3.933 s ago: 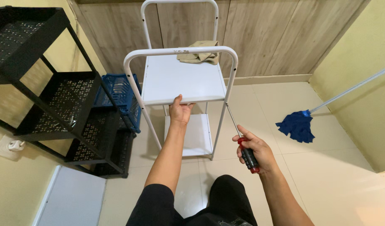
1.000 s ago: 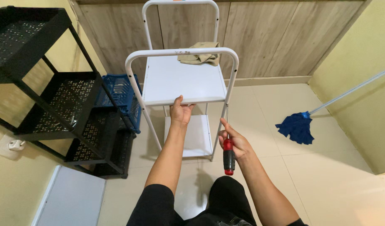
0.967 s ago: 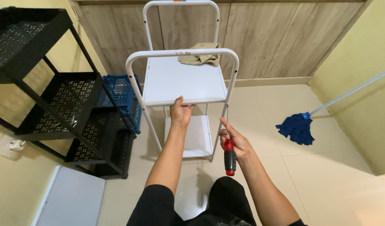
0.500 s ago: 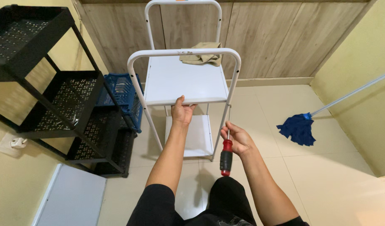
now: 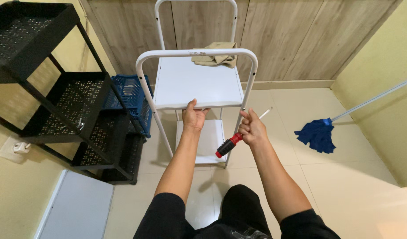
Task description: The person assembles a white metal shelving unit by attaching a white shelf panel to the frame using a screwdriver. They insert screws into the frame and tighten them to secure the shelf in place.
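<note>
- Black shelf rack (image 5: 57, 88): far left, three perforated tiers, standing against the yellow wall.
- White shelf cart (image 5: 199, 82): centre, tubular frame with a flat upper shelf and a lower shelf beneath; stands on the tiled floor before the wooden wall panels.
- White panel (image 5: 75, 208): lying flat on the floor, near left, below the black rack.
- Blue crate (image 5: 130, 95): on the floor between the black rack and the white cart.
- Mop (image 5: 318, 135): blue head resting on the floor at right, pale handle slanting up toward the right wall.
- Beige cloth (image 5: 216, 53): crumpled on the far edge of the cart's upper shelf.
- Left hand (image 5: 194, 117): gripping the near edge of the upper shelf, thumb on top, fingers under.
- Right hand (image 5: 252, 128): fist wrapped tight around a screwdriver, just beside the cart's near right leg.
- Screwdriver (image 5: 230, 144): red-and-black handle pointing down and left out of the fist, metal shaft pointing up and right.
</note>
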